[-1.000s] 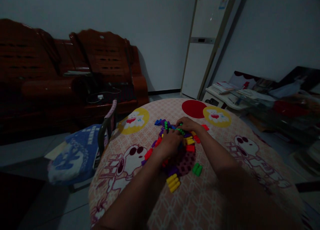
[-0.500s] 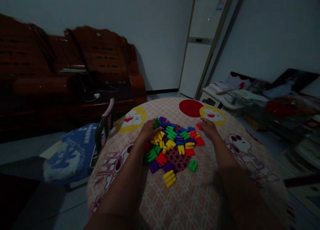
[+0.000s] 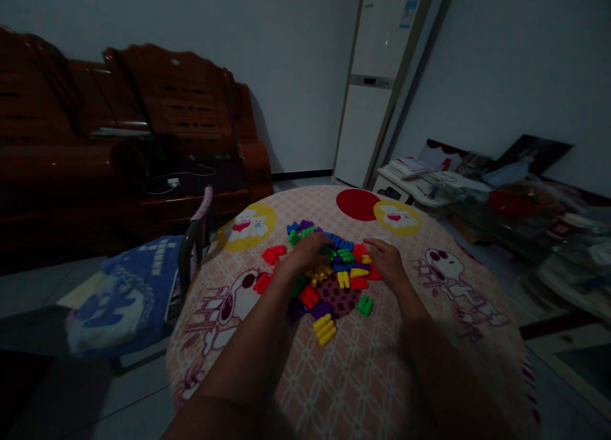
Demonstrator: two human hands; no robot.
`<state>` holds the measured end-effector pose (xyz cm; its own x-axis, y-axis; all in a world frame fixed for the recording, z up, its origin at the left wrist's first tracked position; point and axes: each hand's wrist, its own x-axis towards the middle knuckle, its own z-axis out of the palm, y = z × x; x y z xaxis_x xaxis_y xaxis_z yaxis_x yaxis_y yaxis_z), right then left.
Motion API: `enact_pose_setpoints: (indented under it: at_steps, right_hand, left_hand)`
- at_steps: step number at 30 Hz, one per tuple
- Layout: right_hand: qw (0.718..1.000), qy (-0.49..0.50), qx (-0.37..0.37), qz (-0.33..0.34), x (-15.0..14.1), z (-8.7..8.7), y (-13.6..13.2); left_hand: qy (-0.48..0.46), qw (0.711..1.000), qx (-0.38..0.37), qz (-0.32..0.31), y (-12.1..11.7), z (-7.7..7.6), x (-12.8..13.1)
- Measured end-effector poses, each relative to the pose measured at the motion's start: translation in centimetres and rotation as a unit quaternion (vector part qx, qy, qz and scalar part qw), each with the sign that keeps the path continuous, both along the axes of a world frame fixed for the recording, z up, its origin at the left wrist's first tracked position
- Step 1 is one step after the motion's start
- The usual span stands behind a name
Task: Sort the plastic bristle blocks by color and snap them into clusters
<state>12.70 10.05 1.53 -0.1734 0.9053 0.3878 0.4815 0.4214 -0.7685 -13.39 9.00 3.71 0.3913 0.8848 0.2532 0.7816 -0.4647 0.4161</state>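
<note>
A heap of colourful plastic building blocks (image 3: 346,256) lies on the round table. My left hand (image 3: 311,250) reaches over the heap's left part, palm down and fingers extended, covering some pieces beneath. Whether it touches them is hard to make out. At the heap's right edge is my right hand (image 3: 386,263), fingers apart, beside red and yellow pieces and holding nothing visible. A yellow block (image 3: 324,329) lies at the near side, and a green block (image 3: 365,305) sits apart to the right. Red blocks (image 3: 273,255) rest left of my left hand.
A patterned cloth (image 3: 329,389) covers the table. To the left stands a chair with a blue cloth (image 3: 138,281), and behind it a wooden sofa (image 3: 186,109). A cluttered glass-topped table (image 3: 477,204) is at the right; a tall white cabinet unit (image 3: 365,109) stands at the back.
My left hand has moved right, from the heap's left edge to over it, uncovering red blocks. My right hand has come in closer to the heap. The view has shifted slightly.
</note>
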Motion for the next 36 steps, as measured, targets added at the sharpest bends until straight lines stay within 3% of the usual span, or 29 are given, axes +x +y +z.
enact_pose_setpoints:
  at_steps: [6,11,15,17,20,24,28,32,36]
  right_hand:
    - [0.996,-0.065,0.055,0.010,-1.1,-1.7,-1.5]
    - [0.985,-0.114,0.124,0.047,-3.2,-1.6,-2.3]
    - [0.982,-0.111,0.138,0.060,-3.6,-1.3,-2.3]
    - [0.986,-0.081,0.136,0.060,-3.6,-1.1,-2.4]
    - [0.993,-0.016,0.105,0.042,-3.7,-0.7,-2.5]
    - [0.997,0.052,0.063,-0.014,-3.1,0.0,-2.4]
    - [0.989,0.072,0.050,-0.116,-0.5,0.4,-1.5]
    - [0.967,0.058,-0.007,-0.246,2.9,-0.1,-0.3]
    - [0.942,0.018,0.004,-0.335,5.8,-0.8,0.5]
  left_hand:
    - [0.036,0.998,-0.037,0.037,-0.6,-0.3,1.4]
    - [-0.144,0.988,-0.053,0.032,-0.2,0.3,1.1]
    - [-0.327,0.935,-0.133,-0.043,-0.2,0.1,2.1]
    - [-0.367,0.915,-0.151,-0.066,-0.5,0.0,2.8]
    - [-0.370,0.912,-0.154,-0.084,-0.9,0.1,4.0]
    - [-0.349,0.923,-0.146,-0.076,-1.2,0.3,4.6]
    - [-0.323,0.943,-0.080,-0.007,-0.9,0.4,4.1]
    - [-0.275,0.959,-0.033,0.050,-0.7,0.2,3.8]
    - [-0.219,0.973,-0.018,0.066,-0.5,-0.5,4.0]
